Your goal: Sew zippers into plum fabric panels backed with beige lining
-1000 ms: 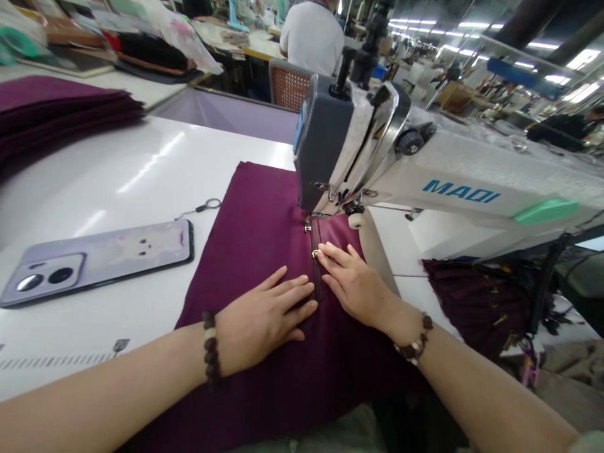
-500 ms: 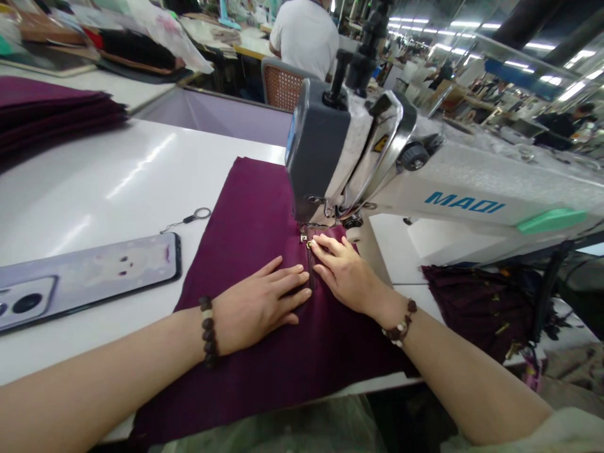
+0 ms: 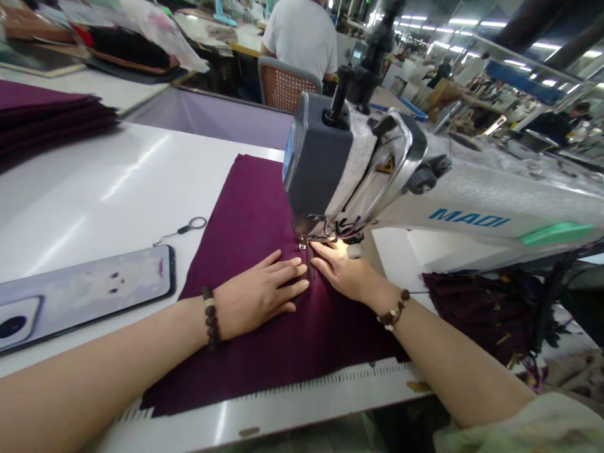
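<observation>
A dark purple fabric panel (image 3: 264, 207) lies flat under the head of a sewing machine (image 3: 321, 157). My left hand (image 3: 262, 286) rests on it with fingers stretched out, their tips beside a zipper (image 3: 310, 261) that runs toward the presser foot (image 3: 302, 243). On the zipper's other side lies my right hand (image 3: 344, 267), flat with fingers extended, its fingertips close to the foot and partly behind the machine head. Both hands press on the cloth without gripping it. The needle itself cannot be made out.
A phone (image 3: 89, 289) with a ring strap (image 3: 195, 223) lies left of the fabric. Stacked purple panels (image 3: 51, 116) sit at the far left; more purple pieces with zippers (image 3: 481, 314) are at the right. A ruler strip (image 3: 330, 379) marks the front edge. A person in white (image 3: 302, 38) sits ahead.
The fabric has moved forward under the foot, uncovering the ruler strip at the table's front edge. The zipper's gold pull is now out of sight. A light glows near my right fingers.
</observation>
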`<act>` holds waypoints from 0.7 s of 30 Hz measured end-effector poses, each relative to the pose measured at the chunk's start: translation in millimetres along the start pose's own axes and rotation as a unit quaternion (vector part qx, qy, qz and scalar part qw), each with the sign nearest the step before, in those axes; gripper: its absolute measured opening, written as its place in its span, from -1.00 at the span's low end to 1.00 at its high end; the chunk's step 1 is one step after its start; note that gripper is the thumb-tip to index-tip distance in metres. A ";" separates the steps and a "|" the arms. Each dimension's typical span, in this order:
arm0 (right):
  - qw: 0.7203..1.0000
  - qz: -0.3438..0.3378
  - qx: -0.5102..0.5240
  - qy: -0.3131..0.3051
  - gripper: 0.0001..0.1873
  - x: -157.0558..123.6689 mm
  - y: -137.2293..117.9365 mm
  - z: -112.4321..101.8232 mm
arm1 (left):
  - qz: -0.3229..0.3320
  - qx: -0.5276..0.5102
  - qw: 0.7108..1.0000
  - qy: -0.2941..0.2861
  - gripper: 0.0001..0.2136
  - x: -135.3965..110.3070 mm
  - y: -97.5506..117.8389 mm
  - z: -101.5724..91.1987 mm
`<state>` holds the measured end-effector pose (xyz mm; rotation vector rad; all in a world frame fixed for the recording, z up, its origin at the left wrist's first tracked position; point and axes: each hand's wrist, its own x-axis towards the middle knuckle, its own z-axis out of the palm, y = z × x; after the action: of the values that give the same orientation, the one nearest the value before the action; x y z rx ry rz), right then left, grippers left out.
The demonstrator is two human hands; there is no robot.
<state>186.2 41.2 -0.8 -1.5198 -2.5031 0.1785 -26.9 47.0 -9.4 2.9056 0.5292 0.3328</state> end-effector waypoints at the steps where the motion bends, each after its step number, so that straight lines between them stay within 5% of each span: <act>1: 1.000 0.000 0.001 -0.009 -0.61 1.3 -0.2 -1.3 | 0.001 0.001 1.000 0.002 -0.70 0.3 -0.8 0.2; 8: 0.997 0.045 -0.027 -0.054 -0.66 5.2 -18.6 -9.1 | 0.015 0.005 1.000 0.023 -0.70 -2.6 4.6 5.7; 12: 0.997 0.064 0.009 -0.045 -0.64 3.6 -22.7 -7.8 | -0.032 0.009 0.998 0.051 -0.67 -2.4 17.3 5.4; 17: 0.996 0.055 0.049 -0.041 -0.63 1.6 -18.3 -6.2 | -0.043 0.014 0.999 0.024 -0.39 0.4 24.4 0.4; 21: 0.995 0.064 0.062 -0.045 -0.58 1.5 -17.1 -8.9 | -0.030 0.024 0.999 0.021 -0.37 -0.5 21.3 2.3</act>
<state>172.9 34.7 11.6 -1.6561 -2.4104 0.4224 -19.8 26.9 -7.4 2.9274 0.6397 0.3785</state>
